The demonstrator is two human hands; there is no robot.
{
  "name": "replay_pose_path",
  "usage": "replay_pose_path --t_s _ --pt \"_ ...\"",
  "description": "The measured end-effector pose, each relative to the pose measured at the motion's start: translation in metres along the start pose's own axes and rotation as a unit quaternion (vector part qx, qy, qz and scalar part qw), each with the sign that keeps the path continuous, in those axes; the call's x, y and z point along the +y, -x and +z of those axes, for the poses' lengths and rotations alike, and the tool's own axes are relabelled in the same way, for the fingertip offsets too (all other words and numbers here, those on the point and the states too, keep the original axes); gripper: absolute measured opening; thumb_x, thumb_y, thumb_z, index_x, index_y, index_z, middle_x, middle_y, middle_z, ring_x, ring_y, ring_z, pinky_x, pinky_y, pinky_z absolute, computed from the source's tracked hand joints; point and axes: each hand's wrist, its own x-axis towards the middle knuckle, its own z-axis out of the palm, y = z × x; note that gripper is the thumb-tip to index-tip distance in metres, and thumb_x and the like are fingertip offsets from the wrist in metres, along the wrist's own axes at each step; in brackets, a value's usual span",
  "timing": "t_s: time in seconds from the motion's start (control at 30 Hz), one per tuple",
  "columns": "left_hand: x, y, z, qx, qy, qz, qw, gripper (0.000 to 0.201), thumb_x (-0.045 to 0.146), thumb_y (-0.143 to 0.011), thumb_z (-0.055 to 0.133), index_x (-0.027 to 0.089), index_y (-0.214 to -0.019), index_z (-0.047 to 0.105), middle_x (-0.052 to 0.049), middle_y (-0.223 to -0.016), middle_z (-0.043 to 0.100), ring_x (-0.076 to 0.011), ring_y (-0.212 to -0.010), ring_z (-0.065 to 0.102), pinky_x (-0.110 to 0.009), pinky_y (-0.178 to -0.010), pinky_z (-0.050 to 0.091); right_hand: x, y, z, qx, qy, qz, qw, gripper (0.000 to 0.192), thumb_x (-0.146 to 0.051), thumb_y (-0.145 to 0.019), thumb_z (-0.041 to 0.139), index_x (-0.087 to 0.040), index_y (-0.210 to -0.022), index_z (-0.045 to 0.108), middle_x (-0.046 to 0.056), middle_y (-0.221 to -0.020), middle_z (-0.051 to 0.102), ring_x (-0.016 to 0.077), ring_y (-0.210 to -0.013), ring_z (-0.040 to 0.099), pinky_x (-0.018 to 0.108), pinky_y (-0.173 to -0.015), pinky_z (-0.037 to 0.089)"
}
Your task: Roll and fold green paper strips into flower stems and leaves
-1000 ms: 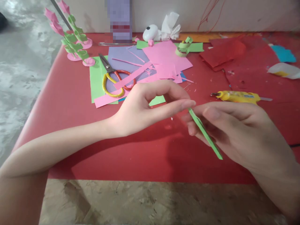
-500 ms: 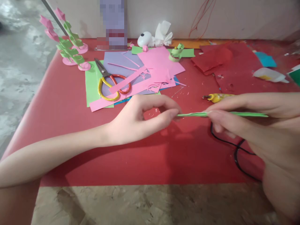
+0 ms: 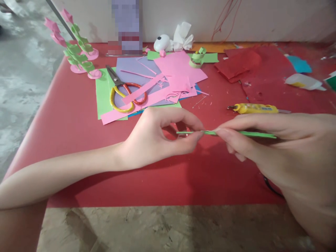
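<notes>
A thin green paper strip (image 3: 252, 133) lies level above the red table, held by both hands. My left hand (image 3: 160, 134) pinches its left part between thumb and forefinger. My right hand (image 3: 265, 143) pinches it just to the right, with the strip's far end poking out past my fingers. The two pinches almost touch near the middle of the view.
Behind the hands lie a yellow glue gun (image 3: 253, 108), scissors with yellow and red handles (image 3: 123, 92) on a pile of pink, purple and green paper (image 3: 178, 68), red paper sheets (image 3: 241, 64) and pink-and-green paper flower stems (image 3: 76, 52). The red table (image 3: 78, 115) ends at the front over a wooden board.
The strip went from slanting down to lying level. It then slid left through my left fingers, and my right hand moved closer to the left hand.
</notes>
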Motion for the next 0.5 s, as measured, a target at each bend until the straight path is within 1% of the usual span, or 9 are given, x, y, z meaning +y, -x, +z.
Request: replay_pose_path --t_s 0.1,0.2,0.27,0.33,0.4,0.47,0.5 --pt "0.000 -0.001 0.001 -0.003 0.021 -0.025 0.999 0.006 0.009 -0.070 0.059 0.014 -0.067 0.061 0.001 -0.065 0.063 -0.0050 -0.057 0.055 -0.013 -0.048 0.047 -0.001 0.000 0.004 -0.001 -0.013 0.017 1.000 0.011 -0.032 -0.081 0.061 -0.029 -0.071 0.067 -0.007 -0.046 0.049 0.0043 -0.041 0.042 0.020 -0.044 0.041" --pt "0.001 -0.003 0.001 -0.012 0.075 -0.052 0.996 0.008 0.007 -0.068 0.058 0.014 -0.065 0.056 0.003 -0.059 0.057 -0.0039 -0.051 0.052 -0.013 -0.043 0.045 -0.003 -0.001 0.007 -0.019 -0.064 0.026 0.997 0.007 -0.031 -0.078 0.063 -0.028 -0.073 0.068 -0.006 -0.051 0.053 0.0050 -0.042 0.045 0.019 -0.038 0.037" --pt "0.002 -0.003 0.001 -0.008 0.105 -0.068 0.992 0.010 0.006 -0.068 0.057 0.015 -0.065 0.054 0.004 -0.057 0.055 -0.0036 -0.050 0.052 -0.012 -0.042 0.046 -0.004 -0.001 0.008 -0.024 -0.087 0.044 0.995 0.003 -0.031 -0.074 0.067 -0.029 -0.075 0.069 -0.007 -0.052 0.054 0.0045 -0.043 0.045 0.018 -0.037 0.038" --pt "0.003 -0.003 0.001 -0.004 0.132 -0.075 0.988 0.013 0.005 -0.070 0.056 0.015 -0.065 0.051 0.005 -0.056 0.053 -0.0030 -0.048 0.053 -0.012 -0.042 0.046 -0.004 0.000 0.009 -0.020 -0.123 0.079 0.989 0.004 -0.029 -0.073 0.068 -0.031 -0.077 0.069 -0.008 -0.053 0.055 0.0033 -0.043 0.045 0.016 -0.037 0.039" --pt "0.003 -0.002 0.002 -0.005 0.160 -0.077 0.984 0.014 0.005 -0.072 0.055 0.016 -0.066 0.048 0.006 -0.056 0.052 -0.0025 -0.046 0.053 -0.011 -0.041 0.046 -0.002 0.002 0.011 -0.019 -0.180 0.113 0.977 0.007 -0.027 -0.075 0.068 -0.033 -0.078 0.069 -0.008 -0.059 0.059 0.0025 -0.044 0.048 0.014 -0.038 0.041" --pt "0.003 -0.001 0.004 -0.007 0.180 -0.077 0.981 0.014 0.006 -0.074 0.054 0.016 -0.067 0.046 0.006 -0.057 0.052 -0.0024 -0.045 0.054 -0.011 -0.041 0.045 0.001 0.004 0.014 -0.020 -0.229 0.122 0.966 0.010 -0.026 -0.076 0.067 -0.035 -0.079 0.069 -0.009 -0.066 0.063 0.0027 -0.047 0.051 0.014 -0.040 0.044" --pt "0.003 0.000 0.004 -0.008 0.184 -0.078 0.980 0.014 0.008 -0.074 0.055 0.016 -0.067 0.046 0.006 -0.058 0.052 -0.0025 -0.045 0.055 -0.011 -0.041 0.045 0.002 0.004 0.016 -0.020 -0.238 0.123 0.963 0.010 -0.026 -0.077 0.066 -0.035 -0.079 0.070 -0.009 -0.066 0.063 0.0028 -0.048 0.052 0.014 -0.041 0.046"
